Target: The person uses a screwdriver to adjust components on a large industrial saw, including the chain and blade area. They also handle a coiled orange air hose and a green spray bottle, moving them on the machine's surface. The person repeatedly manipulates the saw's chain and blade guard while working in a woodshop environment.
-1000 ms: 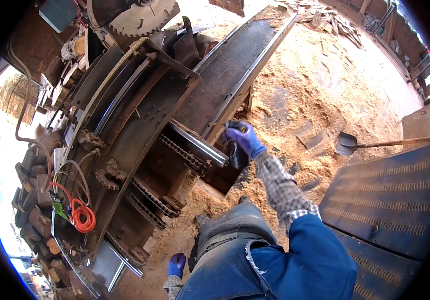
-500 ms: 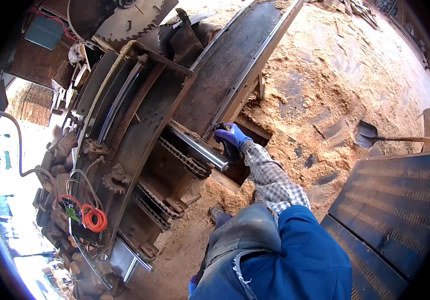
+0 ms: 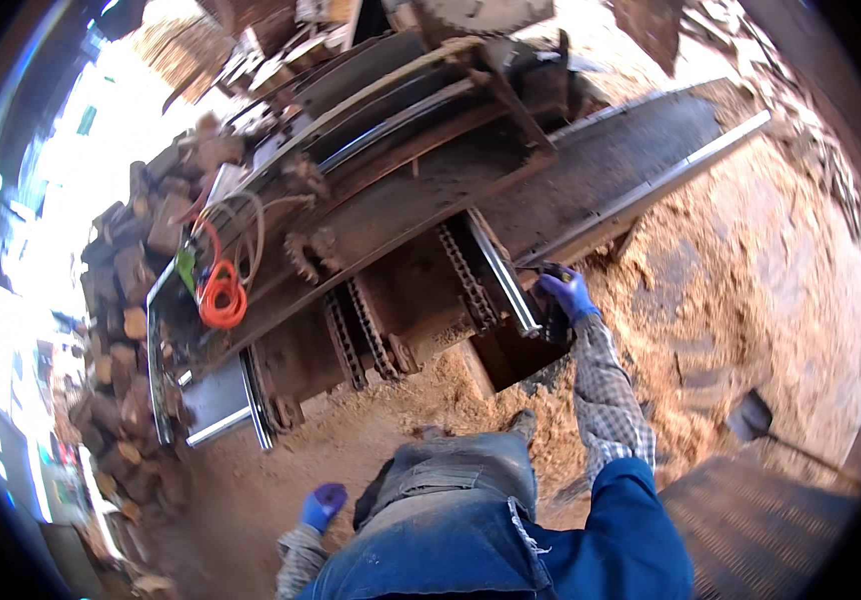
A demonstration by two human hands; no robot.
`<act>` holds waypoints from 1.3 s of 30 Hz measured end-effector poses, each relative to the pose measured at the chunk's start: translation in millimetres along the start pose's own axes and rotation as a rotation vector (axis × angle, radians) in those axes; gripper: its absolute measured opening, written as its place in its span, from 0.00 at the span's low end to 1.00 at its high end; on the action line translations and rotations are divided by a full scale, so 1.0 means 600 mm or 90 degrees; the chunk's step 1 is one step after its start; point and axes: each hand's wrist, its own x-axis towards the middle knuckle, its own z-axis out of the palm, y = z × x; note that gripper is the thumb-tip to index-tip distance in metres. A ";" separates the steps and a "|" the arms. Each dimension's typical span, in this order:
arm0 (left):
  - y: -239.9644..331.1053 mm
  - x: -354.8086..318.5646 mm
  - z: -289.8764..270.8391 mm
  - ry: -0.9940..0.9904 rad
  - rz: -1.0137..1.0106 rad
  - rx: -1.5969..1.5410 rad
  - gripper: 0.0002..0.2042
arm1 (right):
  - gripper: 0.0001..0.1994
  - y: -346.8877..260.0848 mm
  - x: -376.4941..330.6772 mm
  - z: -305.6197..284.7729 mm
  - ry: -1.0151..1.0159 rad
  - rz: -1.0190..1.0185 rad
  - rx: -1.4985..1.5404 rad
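Where sawdust (image 3: 751, 270) covers the ground, a rusty machine (image 3: 401, 200) stands.

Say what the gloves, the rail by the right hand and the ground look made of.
Gloves: thin blue rubber or nitrile, smooth and tight, apparently.
Rail: bare metal, likely steel, bright and shiny along its length.
Ground: loose sawdust, pale orange and grainy, apparently.

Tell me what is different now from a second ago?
Mostly the view swung: the rusty machine now fills the middle, and the shovel sits lower right. The right hand stays at the dark opening beside the shiny rail. The left hand still hangs low. Nothing was picked up or dropped.
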 end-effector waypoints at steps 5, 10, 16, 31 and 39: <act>-0.003 0.049 -0.198 0.331 -0.151 -0.208 0.10 | 0.15 -0.078 -0.080 -0.019 0.067 -0.087 0.064; -0.154 0.064 -0.442 0.627 -0.021 0.097 0.16 | 0.16 -0.135 -0.250 0.013 0.105 -0.197 0.152; -0.338 0.101 -0.732 0.643 -0.100 0.297 0.23 | 0.22 0.006 -0.420 0.242 0.078 -0.122 0.151; -0.557 0.248 -0.821 0.368 -0.038 -0.220 0.34 | 0.25 -0.007 -0.596 0.915 -0.151 0.045 -0.088; -0.695 0.293 -0.833 0.336 0.020 -0.446 0.24 | 0.25 0.003 -0.629 0.849 -0.056 -0.071 -0.079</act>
